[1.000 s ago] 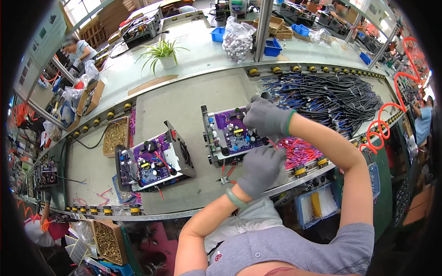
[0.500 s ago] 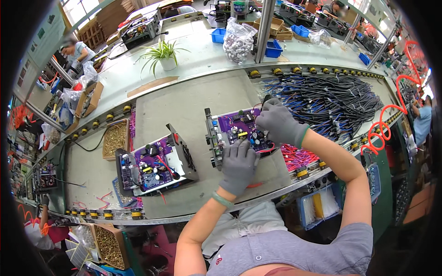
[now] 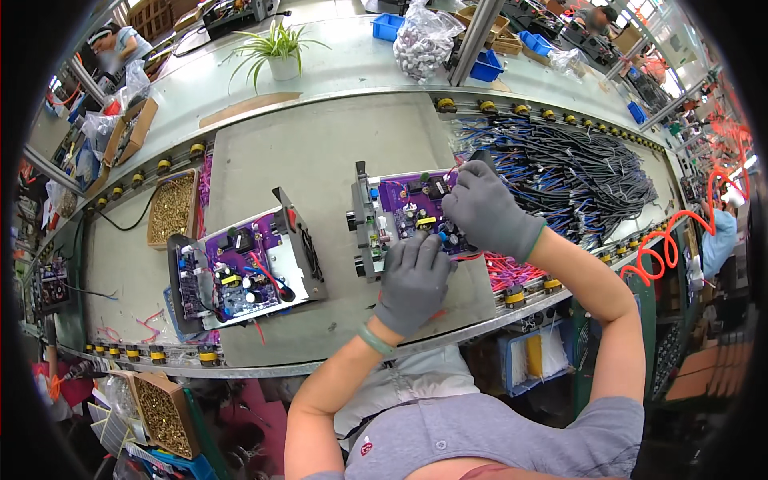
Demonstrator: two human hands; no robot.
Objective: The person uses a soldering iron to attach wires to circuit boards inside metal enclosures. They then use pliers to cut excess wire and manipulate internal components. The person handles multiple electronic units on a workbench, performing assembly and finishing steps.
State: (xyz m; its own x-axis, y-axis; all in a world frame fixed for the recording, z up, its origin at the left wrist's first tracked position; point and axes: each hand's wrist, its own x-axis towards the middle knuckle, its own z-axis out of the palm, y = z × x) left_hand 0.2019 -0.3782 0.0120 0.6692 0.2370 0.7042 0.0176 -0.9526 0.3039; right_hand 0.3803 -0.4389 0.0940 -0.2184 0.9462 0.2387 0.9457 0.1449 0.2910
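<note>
A unit with a purple circuit board [image 3: 406,194] and a grey metal end plate [image 3: 364,232] lies on the bench in front of me. My left hand [image 3: 414,282], in a grey glove, bends its fingers over the board's near edge. At the unit's right end my gloved right hand [image 3: 494,212] is closed around a black piece [image 3: 482,157], which looks like an end panel; its lower part is hidden behind the fingers. To the left stands a second unit [image 3: 240,272] with a similar board, a white metal base and a black upright panel [image 3: 302,244].
Black and blue cables [image 3: 568,172] lie heaped at right, beside pink-red wires [image 3: 508,270]. An open box of brass-coloured small parts [image 3: 171,210] stands at left. Yellow rollers [image 3: 514,297] line the bench edge. A potted plant [image 3: 283,66] and a bag of white parts [image 3: 422,44] stand behind.
The whole view has shifted, so the bench items appear farther left. My right hand stays at the unit's right end, where more of the black piece shows. My left hand stays on the near edge.
</note>
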